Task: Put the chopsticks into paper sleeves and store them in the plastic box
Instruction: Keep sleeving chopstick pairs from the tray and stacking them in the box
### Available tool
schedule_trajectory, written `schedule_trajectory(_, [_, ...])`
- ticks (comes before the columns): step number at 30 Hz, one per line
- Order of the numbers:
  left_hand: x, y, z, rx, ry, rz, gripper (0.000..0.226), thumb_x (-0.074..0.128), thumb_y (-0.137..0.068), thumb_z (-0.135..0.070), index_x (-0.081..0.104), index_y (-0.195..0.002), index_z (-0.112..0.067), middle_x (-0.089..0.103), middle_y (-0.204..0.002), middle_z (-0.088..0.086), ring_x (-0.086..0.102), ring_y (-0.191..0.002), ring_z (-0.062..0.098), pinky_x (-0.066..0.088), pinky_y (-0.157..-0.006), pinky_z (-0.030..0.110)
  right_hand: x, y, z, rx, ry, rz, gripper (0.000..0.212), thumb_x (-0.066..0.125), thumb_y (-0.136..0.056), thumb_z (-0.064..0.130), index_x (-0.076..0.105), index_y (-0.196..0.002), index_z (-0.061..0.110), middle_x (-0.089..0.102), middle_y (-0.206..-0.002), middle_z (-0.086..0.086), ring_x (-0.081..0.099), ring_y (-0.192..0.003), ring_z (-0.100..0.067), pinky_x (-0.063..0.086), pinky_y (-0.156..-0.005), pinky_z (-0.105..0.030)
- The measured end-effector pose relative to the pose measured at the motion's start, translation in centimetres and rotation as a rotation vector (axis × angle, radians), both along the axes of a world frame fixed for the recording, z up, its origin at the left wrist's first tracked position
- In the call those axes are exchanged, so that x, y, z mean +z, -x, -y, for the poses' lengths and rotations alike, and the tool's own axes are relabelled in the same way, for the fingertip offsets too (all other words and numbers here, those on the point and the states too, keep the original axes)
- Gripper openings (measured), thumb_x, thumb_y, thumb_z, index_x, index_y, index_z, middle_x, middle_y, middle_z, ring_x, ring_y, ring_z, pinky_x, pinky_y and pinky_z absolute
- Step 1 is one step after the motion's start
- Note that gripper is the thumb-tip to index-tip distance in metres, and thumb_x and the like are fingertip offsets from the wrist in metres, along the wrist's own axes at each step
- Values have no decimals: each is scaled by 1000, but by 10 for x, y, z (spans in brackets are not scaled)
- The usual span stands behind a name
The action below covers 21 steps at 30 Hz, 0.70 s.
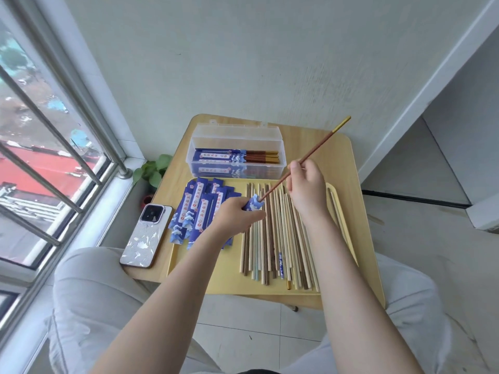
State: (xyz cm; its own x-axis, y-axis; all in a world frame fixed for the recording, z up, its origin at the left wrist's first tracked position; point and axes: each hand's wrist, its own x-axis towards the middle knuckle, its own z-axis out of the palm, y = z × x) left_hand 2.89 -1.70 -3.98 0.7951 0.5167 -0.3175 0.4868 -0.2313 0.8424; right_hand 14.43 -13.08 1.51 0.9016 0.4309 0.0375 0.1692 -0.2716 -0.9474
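At centre frame, a blue paper sleeve (252,203) is gripped by the left hand (237,215) while a red-brown chopstick (305,157) is pinched by the right hand (306,184), its tip at the sleeve's mouth. Sliding it straight in is called for next; beyond, sleeved pairs are stored in the plastic box (237,168).

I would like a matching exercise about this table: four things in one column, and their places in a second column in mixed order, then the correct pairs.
Things
1. phone
2. plastic box
3. empty paper sleeves
4. red-brown chopstick

Places
A. held in the right hand, tip entering a sleeve held by the left hand
B. left part of the yellow tray
C. far end of the table, behind the tray
D. left edge of the table, beside the tray

Pairs: 1-D, 2-C, 3-B, 4-A
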Motion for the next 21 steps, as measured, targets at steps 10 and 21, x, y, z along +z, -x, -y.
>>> schedule_trajectory(10, [2, -4, 4, 147, 120, 124, 22, 71, -90, -25, 57, -80, -10, 56, -62, 5, 49, -48, 14, 47, -53, 25, -4, 5, 5, 252, 289, -134, 24, 51, -101, 40, 62, -112, 21, 62, -77, 1, 52, -59, -11, 44, -58, -27])
schedule_trajectory(21, [-15, -15, 39, 186, 557, 47, 17, 59, -99, -15, 60, -108, -1, 71, -87, 16, 69, -70, 25, 59, -66, 35, -65, 12, 29, 359, 935, 74, 7, 54, -96, 16, 60, -95, 20, 61, -95, 1, 58, -83, -17, 45, -66, -31])
